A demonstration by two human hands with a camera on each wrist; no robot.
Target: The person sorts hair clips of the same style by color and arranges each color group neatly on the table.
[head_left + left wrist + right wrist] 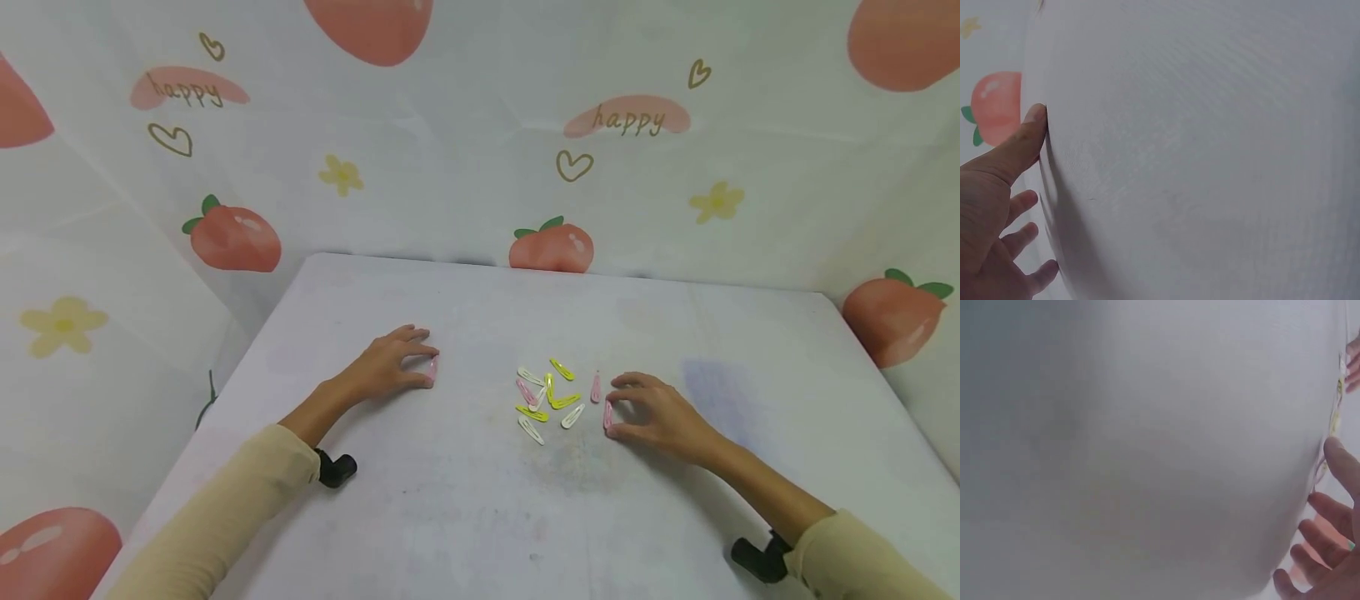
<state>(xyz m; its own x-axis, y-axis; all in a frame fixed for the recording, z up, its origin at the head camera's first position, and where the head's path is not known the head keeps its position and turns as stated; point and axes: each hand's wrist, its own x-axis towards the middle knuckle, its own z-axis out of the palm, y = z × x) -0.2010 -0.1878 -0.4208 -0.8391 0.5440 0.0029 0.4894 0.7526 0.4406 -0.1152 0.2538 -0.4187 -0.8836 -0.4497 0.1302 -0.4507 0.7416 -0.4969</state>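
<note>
On the left part of the table, my left hand pinches a pink hair clip by its ends, between thumb and a finger, down at the tabletop. My right hand holds another pink hair clip the same way, just right of a loose group. That group mixes several yellow clips, several white clips and a pink clip, some overlapping. One more pink clip lies by my right fingertips. Both wrist views show the hands at the edge of the frame, the held clips mostly hidden.
The white-covered table reaches back to a patterned cloth with peaches, flowers and hearts. A black wrist device sits under the left cuff, another black device under the right. A dark cord hangs beside the table's left edge.
</note>
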